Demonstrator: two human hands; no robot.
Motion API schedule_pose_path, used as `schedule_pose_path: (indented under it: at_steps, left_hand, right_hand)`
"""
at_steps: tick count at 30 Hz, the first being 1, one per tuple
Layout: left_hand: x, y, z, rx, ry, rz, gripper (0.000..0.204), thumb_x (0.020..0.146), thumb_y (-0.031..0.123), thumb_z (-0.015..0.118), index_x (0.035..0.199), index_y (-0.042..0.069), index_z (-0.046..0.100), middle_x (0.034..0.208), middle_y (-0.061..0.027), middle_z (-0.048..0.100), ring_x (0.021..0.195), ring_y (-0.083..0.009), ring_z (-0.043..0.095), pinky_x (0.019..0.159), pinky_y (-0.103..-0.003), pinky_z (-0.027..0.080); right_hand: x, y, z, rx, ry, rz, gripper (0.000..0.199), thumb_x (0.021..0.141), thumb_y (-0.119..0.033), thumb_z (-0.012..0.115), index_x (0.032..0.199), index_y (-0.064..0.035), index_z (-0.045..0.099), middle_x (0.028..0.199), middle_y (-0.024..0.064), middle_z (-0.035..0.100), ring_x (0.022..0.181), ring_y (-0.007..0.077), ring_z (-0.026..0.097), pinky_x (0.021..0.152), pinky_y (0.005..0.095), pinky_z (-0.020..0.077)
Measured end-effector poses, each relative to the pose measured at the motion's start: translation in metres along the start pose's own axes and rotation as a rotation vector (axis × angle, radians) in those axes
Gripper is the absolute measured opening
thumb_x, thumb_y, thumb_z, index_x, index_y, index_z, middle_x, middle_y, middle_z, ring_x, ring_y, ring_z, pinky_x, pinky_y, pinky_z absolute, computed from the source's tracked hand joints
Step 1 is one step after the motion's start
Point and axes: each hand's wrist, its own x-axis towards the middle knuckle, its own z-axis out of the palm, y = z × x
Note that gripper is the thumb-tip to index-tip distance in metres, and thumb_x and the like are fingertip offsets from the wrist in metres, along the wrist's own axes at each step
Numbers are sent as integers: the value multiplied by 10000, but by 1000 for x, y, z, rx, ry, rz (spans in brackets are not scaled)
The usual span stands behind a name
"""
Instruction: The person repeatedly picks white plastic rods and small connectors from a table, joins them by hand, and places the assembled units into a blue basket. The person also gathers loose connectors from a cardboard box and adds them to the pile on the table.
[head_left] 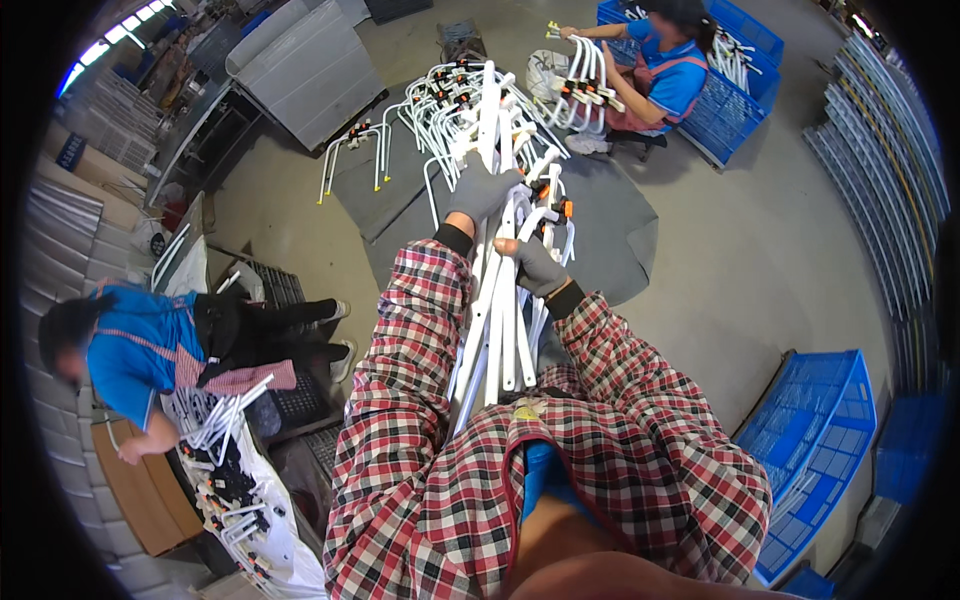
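Observation:
I hold a bundle of white bent metal tubes [500, 330] with orange and black end fittings, upright in front of me. My left hand [480, 190], in a grey glove, grips the bundle near its upper part. My right hand [535, 263], also grey-gloved, clasps the tubes a little lower and to the right. Both forearms wear red plaid sleeves. The tubes run down between my arms toward my lap. Beyond my hands lies a pile of the same white tubes [450, 105] on a grey floor mat [610, 240].
A person in a blue shirt [135, 355] sits at my left handling white tubes. Another seated person [665, 70] works at the far side beside a blue crate [740, 110]. A blue crate [820, 440] stands at my right. Grey racks [885, 180] line the right edge.

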Motion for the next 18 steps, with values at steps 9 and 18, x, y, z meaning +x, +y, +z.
schedule_pose_path:
  at_steps: [9, 18]
  left_hand:
    - [-20, 31, -14, -236, 24, 39, 753, 777, 356, 741, 1326, -59, 435, 1107, -245, 657, 1002, -346, 660, 849, -384, 513]
    - [-1, 1, -84, -269, 278, 230, 717, 896, 374, 670, 1411, -39, 391, 1368, -211, 503, 1253, -300, 484, 1045, -366, 381]
  right_hand:
    - [-19, -27, 36, -130, -20, -146, 333, 885, -191, 670, 1154, -1, 623, 1029, 38, 659, 919, 118, 625, 825, 287, 501]
    - [88, -75, 69, -1032, -16, -287, 626, 838, -409, 736, 1226, 54, 572, 1104, 142, 650, 964, 215, 623, 832, 331, 506]
